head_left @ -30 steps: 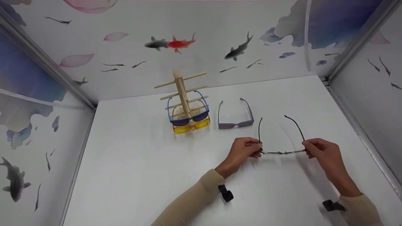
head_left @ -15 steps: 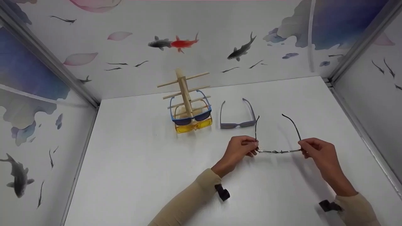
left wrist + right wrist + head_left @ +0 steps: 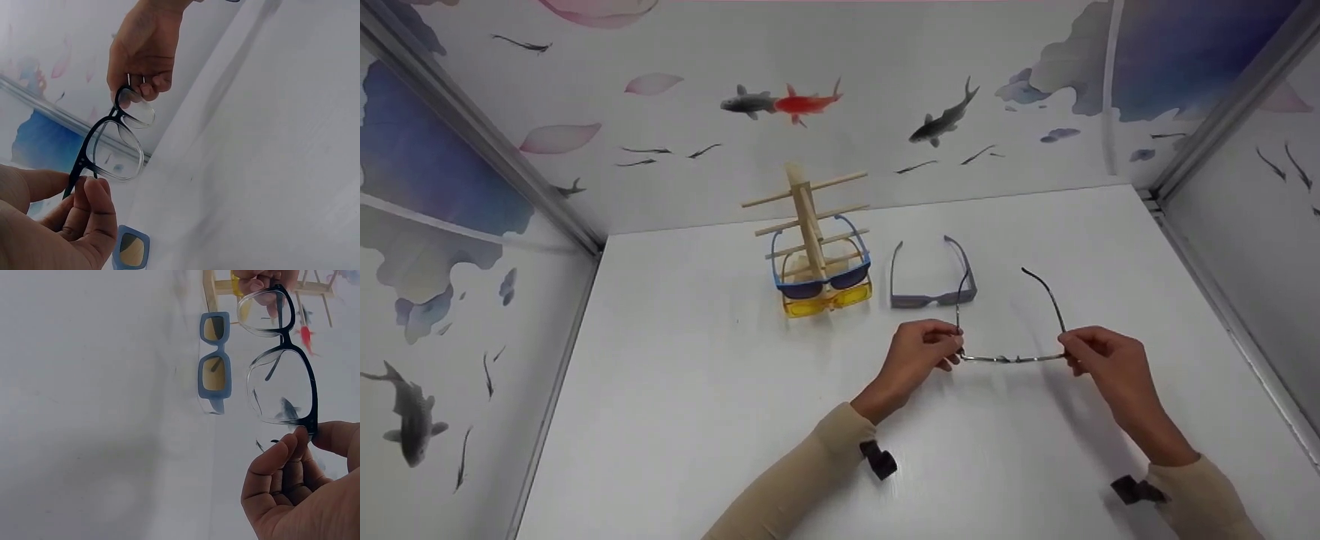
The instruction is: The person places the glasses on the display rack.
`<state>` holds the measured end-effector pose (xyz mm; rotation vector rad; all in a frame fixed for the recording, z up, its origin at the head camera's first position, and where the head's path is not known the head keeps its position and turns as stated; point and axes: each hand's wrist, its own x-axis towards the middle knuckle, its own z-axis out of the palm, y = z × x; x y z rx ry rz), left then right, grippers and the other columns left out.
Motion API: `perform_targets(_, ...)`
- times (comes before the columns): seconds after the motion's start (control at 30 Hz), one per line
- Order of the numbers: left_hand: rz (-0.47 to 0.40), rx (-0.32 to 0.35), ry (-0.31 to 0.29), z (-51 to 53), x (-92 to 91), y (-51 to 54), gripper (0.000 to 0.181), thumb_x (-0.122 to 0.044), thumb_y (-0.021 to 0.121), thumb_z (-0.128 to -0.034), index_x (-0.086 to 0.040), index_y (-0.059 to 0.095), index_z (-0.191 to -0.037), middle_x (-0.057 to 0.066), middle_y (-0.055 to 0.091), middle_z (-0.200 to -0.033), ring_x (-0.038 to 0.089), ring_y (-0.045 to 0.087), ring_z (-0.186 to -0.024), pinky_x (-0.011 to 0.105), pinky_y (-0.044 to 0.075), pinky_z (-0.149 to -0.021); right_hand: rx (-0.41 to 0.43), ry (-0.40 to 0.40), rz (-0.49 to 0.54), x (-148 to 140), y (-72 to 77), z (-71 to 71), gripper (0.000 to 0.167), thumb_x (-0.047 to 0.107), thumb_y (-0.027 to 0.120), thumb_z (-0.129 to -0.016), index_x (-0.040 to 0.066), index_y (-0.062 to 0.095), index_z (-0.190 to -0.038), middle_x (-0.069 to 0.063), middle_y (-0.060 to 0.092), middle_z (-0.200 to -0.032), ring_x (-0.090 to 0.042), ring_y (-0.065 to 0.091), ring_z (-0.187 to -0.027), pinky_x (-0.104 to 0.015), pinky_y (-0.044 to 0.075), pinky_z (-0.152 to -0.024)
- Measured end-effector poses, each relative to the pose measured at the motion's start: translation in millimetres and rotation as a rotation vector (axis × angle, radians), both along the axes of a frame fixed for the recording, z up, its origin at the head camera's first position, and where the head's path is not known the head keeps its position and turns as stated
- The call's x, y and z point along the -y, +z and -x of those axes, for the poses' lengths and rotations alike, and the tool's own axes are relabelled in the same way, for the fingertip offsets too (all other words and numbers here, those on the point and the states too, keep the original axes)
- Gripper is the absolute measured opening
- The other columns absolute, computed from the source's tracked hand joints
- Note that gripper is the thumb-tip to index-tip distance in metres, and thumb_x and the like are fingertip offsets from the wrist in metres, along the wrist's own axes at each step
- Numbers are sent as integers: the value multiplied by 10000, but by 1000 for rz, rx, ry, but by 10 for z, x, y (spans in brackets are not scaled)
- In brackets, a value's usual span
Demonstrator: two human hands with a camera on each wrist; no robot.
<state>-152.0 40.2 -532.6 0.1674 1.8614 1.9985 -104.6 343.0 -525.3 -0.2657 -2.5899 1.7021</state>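
Observation:
Black-rimmed clear glasses [image 3: 1011, 359] are held above the table with both temples unfolded and pointing away. The left hand [image 3: 913, 358] pinches their left hinge corner; the right hand [image 3: 1114, 367] pinches the right one. In the left wrist view the glasses [image 3: 84, 154] run from the left hand [image 3: 67, 219] up to the right hand [image 3: 147, 50]. The right wrist view has the glasses [image 3: 310, 388] between the right hand [image 3: 304, 489] and the left hand's fingers [image 3: 264, 280]. Behind the left temple lie blue-grey sunglasses [image 3: 934, 300], also in the right wrist view [image 3: 215, 377].
A wooden rack [image 3: 804, 217] with several rungs stands near the back wall. Blue sunglasses [image 3: 802, 289] hang on it above yellow glasses [image 3: 808, 306]. Printed walls enclose the white table [image 3: 675, 420] at the back and both sides.
Both hands have carried the glasses leftward, so the left temple tip now overlaps the blue-grey sunglasses in the head view. The whole scene has shifted slightly right. Both grips look the same.

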Motion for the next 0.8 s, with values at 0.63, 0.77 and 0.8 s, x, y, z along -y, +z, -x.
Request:
perform_targets(0.63, 75, -14, 55, -6, 265, 155, 171, -103, 730, -1064, -50, 794, -1214, 31, 786, -988, 178, 756, -865, 290, 647, -780, -17, 37, 39, 277, 97, 87, 319, 236, 752, -1076, -64, 753, -1185, 1, 755, -909, -127, 681, -801, -247, 608, -710)
perform_targets(0.77, 78, -18, 59, 4, 318, 174, 169, -108, 733, -1063, -49, 796, -1208, 35, 785, -985, 174, 753, -854, 292, 649, -779, -21, 49, 27, 327, 116, 107, 316, 236, 750, -1077, -62, 754, -1181, 27, 744, -894, -121, 674, -791, -246, 606, -706)
perform_targets(0.8, 79, -19, 60, 5, 334, 183, 170, -108, 733, -1063, -48, 796, -1209, 35, 784, -984, 173, 753, -852, 291, 649, -779, -22, 53, 22, 343, 122, 112, 313, 235, 750, -1077, -60, 755, -1180, 30, 741, -890, -119, 672, -789, -245, 606, -707)
